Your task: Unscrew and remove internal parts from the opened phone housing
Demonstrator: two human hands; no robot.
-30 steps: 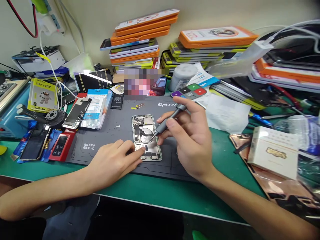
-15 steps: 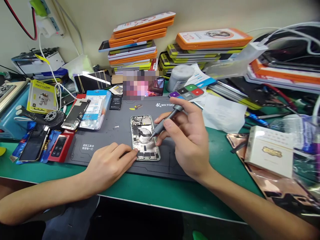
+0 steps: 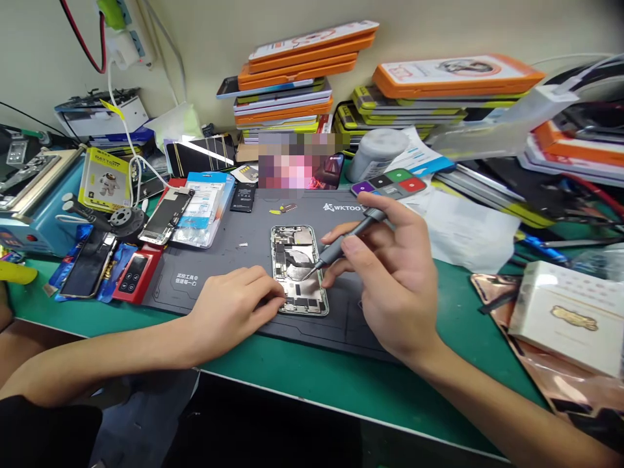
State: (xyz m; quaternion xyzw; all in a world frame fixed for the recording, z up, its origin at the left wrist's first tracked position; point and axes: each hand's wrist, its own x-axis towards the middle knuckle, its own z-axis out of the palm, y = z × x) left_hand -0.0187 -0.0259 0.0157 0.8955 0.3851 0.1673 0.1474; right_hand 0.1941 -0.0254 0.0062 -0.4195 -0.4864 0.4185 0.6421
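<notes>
An opened smartphone [image 3: 299, 292], its inner parts bare, lies on a dark grey work mat [image 3: 234, 260]. My left hand [image 3: 234, 309] rests beside it, with bent fingertips pressed together at the phone's lower left edge. My right hand [image 3: 400, 279] is closed around a grey pen-style screwdriver [image 3: 348, 240], held slanting down to the left. The tool's tip is over the middle right of the phone's interior; whether it touches cannot be made out.
Left of the phone lie a detached screen [image 3: 168, 211], a red device [image 3: 138, 276] and a black phone [image 3: 89, 263]. A loose battery [image 3: 242, 197] and small metal bits [image 3: 288, 208] are behind. Box stacks [image 3: 292, 71] line the wall; a white box [image 3: 568, 318] sits right.
The camera has turned, so the whole scene shifts right in view. My left fingers are slightly more bent at the phone's edge. The screwdriver stays in my right hand over the phone.
</notes>
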